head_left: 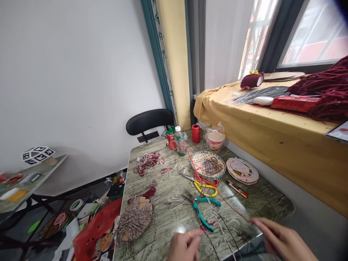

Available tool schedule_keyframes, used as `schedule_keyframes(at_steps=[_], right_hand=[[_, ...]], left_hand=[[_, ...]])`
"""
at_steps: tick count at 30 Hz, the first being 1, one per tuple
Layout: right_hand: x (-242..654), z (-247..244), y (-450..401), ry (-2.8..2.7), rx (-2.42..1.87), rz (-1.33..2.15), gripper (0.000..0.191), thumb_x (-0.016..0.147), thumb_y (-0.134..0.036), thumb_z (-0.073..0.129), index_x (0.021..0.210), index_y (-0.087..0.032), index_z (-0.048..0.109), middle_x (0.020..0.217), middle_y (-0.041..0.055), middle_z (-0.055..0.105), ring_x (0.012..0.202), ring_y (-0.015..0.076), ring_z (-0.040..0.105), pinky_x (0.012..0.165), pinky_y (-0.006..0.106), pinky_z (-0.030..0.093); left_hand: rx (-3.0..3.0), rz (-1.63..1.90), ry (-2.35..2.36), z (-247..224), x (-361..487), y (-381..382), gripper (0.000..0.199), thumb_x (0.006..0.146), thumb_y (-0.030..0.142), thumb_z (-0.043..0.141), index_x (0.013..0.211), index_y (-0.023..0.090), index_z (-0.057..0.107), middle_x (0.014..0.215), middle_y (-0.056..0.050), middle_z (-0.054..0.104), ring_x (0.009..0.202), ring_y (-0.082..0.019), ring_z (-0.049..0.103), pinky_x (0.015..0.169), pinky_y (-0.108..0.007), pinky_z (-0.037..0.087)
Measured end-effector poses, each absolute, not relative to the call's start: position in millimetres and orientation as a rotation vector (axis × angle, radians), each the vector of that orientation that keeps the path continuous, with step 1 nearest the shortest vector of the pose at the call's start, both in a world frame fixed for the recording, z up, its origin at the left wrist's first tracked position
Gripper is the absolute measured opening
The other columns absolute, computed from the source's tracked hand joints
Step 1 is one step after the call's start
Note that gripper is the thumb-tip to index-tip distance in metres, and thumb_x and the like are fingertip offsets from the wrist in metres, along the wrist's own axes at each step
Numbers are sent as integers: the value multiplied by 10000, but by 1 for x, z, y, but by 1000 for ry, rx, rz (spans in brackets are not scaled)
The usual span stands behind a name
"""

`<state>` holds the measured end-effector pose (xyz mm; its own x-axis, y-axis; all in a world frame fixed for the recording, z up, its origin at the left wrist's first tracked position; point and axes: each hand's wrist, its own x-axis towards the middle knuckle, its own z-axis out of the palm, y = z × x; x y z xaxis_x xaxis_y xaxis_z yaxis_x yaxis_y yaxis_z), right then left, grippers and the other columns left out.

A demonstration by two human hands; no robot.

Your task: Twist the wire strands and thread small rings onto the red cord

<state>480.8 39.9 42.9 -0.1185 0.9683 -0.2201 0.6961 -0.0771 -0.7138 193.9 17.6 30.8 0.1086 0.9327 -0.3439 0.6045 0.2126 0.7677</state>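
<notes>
My left hand (185, 244) is low in the view at the table's near edge, curled and blurred; whatever its fingers hold is hidden. At the right, my right hand (277, 235) pinches the end of a red cord (231, 206). That cord runs back over the table past the yellow-and-red-handled scissors (206, 188) toward the plastic bottle (180, 141). Thin mottled strands (217, 221) hang down between my hands. Teal-handled pliers (202, 214) lie open just beyond my left hand. A mottled yarn bundle (135, 219) wound on cardboard lies at the left.
On the table (168, 185) are a woven basket (208, 165) of scraps, a pale round plate (242, 170), a lighter (237, 189), a red thread spool (195, 133), a plastic tub (215, 139) and tangled yarn (148, 163). A black chair (149, 121) stands behind.
</notes>
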Motion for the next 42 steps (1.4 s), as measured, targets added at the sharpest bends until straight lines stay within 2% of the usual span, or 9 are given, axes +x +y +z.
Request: schedule_keyframes(at_steps=[5,12,17,23,27,32,36,39,42], right_hand=[[454,36,91,-1969,-1706,653,321,816,-394,344,908,-211,591,930,54,647,840,198,592,710,247,448],[402,30,137,-2202,-1730,395,274,831,-256,330,1006,-215,537,1010,51,578,884,189,546,699,260,419],[394,21,146,-2281,-1775,341,214,768,-202,441,949,-203,555,953,68,579,914,217,511,665,260,391],[394,20,149,-2306,-1796,354,181,737,-150,433,868,-190,552,910,64,581,858,203,525,646,250,358],[394,19,148,-2287,-1825,429,204,655,-75,438,775,-185,560,801,47,603,730,176,555,582,235,332],[391,19,138,-2265,-1826,525,210,617,-73,466,739,-195,586,781,35,607,692,171,570,545,226,305],[393,22,132,-2240,-1777,610,136,708,-164,475,716,-220,599,773,9,620,689,146,578,561,206,327],[394,23,135,-2142,-1836,630,245,806,-307,394,704,-223,600,710,14,631,660,156,585,546,214,340],[389,20,140,-1979,-1958,570,319,822,-421,339,792,-220,585,788,48,631,708,199,592,528,239,341]], left_hand=[[1880,901,1660,27,191,76,297,780,143,347,940,213,587,1028,-48,592,994,-177,499,876,-369,385],[2167,686,1490,0,213,107,484,757,102,398,1232,182,359,1352,-60,300,1257,-187,194,1022,-427,222],[2209,564,1409,-5,201,111,472,777,90,349,1234,210,359,1351,-32,304,1263,-171,176,1027,-445,194],[2179,558,1476,1,172,135,385,747,71,373,1080,193,522,1278,-47,420,1232,-184,259,1008,-433,231],[2144,579,1604,3,170,143,532,635,-54,331,1067,186,531,1242,-45,456,1211,-199,293,1002,-457,215],[2061,779,1630,11,193,135,460,642,-11,378,1031,163,553,1098,-59,543,1075,-177,414,958,-358,311],[2056,774,1556,17,210,133,362,693,86,454,1024,186,561,1078,-52,542,1041,-191,416,922,-356,343],[2097,700,1535,19,217,137,329,690,98,478,989,191,581,1060,-51,547,1049,-203,394,922,-370,333],[2149,669,1508,18,221,139,318,669,69,483,928,206,605,1041,-43,542,1046,-203,377,916,-373,330]])
